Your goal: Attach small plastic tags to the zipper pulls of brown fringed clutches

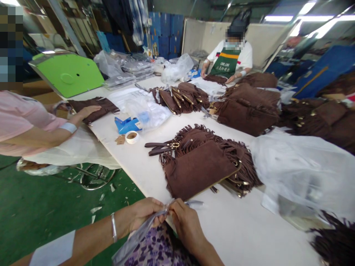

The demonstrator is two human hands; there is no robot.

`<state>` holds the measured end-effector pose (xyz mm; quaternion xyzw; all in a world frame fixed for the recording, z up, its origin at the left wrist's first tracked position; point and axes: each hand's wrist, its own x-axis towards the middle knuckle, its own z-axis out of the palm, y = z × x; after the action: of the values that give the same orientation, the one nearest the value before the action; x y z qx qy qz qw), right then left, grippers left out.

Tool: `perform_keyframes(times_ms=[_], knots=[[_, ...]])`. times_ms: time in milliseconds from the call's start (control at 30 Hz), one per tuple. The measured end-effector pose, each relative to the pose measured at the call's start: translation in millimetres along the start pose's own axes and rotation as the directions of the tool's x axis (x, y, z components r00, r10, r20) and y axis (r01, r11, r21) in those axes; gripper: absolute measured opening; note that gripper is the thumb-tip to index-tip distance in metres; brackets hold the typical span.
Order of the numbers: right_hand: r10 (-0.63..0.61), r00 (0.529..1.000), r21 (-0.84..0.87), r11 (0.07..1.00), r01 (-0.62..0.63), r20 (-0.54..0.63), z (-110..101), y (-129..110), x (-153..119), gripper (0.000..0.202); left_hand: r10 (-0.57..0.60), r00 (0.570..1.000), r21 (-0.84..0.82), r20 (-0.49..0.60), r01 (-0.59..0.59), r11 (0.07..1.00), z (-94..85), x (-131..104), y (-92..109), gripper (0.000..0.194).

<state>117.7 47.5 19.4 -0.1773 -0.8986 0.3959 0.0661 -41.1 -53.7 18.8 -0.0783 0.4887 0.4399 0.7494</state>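
Both of my hands meet over my lap, close to the table's front edge. My left hand [146, 214] is closed on a gathered length of clear plastic wrap [135, 238], which trails down over patterned purple cloth. With bent fingers, my right hand [184, 221] pinches the same plastic just beside the left one. A thin greyish end [195, 203] sticks out past the right fingers; what lies inside the plastic is not clear. Just beyond my hands lies a pile of dark brown fringed pouches [199, 166] with gold zips and a wrist strap [159, 147].
On the white table [130, 162] are a tape roll [132, 137], a blue tape dispenser [127, 125], more brown pouches [246, 107] and plastic bags [305, 166]. One co-worker [33, 125] handles a pouch at left; another [230, 59] works across the table.
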Motion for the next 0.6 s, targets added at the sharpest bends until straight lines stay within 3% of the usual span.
perform_keyframes(times_ms=[167,333,467,600], knots=[[0.096,0.995,0.144,0.985,-0.099,0.028,-3.8,2.4,2.8,0.015,0.017,1.0,0.131,-0.011,-0.015,0.991,-3.2,4.3,-4.0,0.011],[0.145,0.987,-0.032,0.989,-0.144,0.068,-15.2,-8.0,9.9,0.017,0.033,0.999,0.249,0.002,-0.032,0.968,-4.4,2.5,-4.3,0.019],[0.058,0.979,-0.258,0.966,-0.006,0.197,-28.1,-17.6,21.4,0.014,0.015,0.999,0.333,0.033,-0.025,0.943,-0.6,1.2,-2.5,0.016],[-0.052,0.938,-0.3,0.94,0.161,0.342,-36.2,-13.8,27.9,0.013,0.013,0.999,0.357,0.042,-0.027,0.934,6.5,0.7,-1.6,0.013]])
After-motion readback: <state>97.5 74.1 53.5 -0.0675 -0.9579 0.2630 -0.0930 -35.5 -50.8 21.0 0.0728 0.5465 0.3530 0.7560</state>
